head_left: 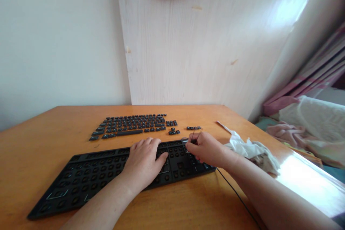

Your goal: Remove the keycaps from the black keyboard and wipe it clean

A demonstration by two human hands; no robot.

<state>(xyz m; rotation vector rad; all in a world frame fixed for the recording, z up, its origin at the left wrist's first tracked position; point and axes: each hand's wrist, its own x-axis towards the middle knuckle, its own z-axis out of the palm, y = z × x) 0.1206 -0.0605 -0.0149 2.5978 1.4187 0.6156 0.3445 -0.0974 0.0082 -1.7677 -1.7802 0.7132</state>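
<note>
A black keyboard (pixel 99 172) lies slanted across the front of the desk, most of its keycaps off and its switch openings bare. My left hand (pixel 147 160) lies flat on its middle part, thumb spread to the right and nothing held. At the number pad on the right end, my right hand (pixel 203 147) is pinched closed. Thin wires stick up from its fingers, apparently a wire keycap puller (pixel 193 135); a small dark piece beside them is mostly hidden. Some keycaps still sit on the number pad (pixel 198 167) below that hand.
Behind the keyboard, loose keycaps (pixel 132 124) lie in keyboard order, with a short row of keycaps (pixel 193 128) apart. To the right are a thin pen-like stick (pixel 223 126) and crumpled cloth or tissue (pixel 253 152). A cable (pixel 237 194) runs toward the front edge.
</note>
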